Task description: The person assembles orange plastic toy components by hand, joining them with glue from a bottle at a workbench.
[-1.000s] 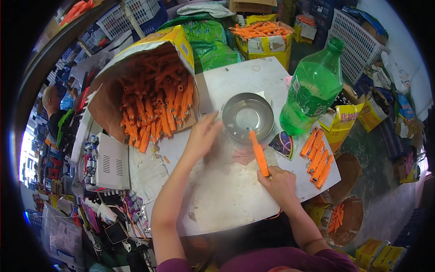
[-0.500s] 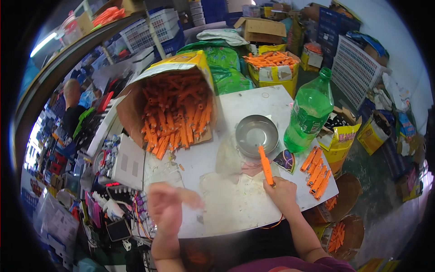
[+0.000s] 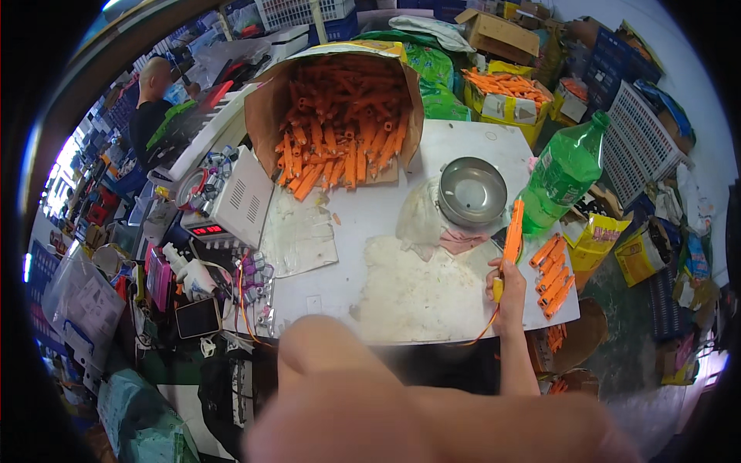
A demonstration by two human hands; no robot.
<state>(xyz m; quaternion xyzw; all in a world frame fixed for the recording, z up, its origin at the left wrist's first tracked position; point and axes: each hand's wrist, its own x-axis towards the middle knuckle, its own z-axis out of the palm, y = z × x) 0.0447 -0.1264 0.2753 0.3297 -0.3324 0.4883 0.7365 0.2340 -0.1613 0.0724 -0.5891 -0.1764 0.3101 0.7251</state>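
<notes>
My right hand (image 3: 509,297) is closed at the right part of the white table (image 3: 309,297). It grips a long orange stick-shaped plastic piece (image 3: 512,231), held upright beside a round metal bowl (image 3: 485,202). A small yellow part (image 3: 498,290) also shows at its fingers, with an orange wire (image 3: 485,333) running down from there. Close to the camera, my left hand (image 3: 328,363) is a large blur in front of the table's near edge; its fingers cannot be made out. Right of my right hand, several like orange pieces (image 3: 552,282) lie in a row.
A big paper sack (image 3: 266,127) full of orange pieces lies open at the back left. A green bottle (image 3: 567,170) stands right of the bowl. Left are a white powered box (image 3: 239,193) and small metal parts (image 3: 255,282). Another person (image 3: 150,108) sits far left.
My left hand has come up from over the table's left part toward the camera. My right hand has shifted right with the orange piece, and the view has tilted and turned.
</notes>
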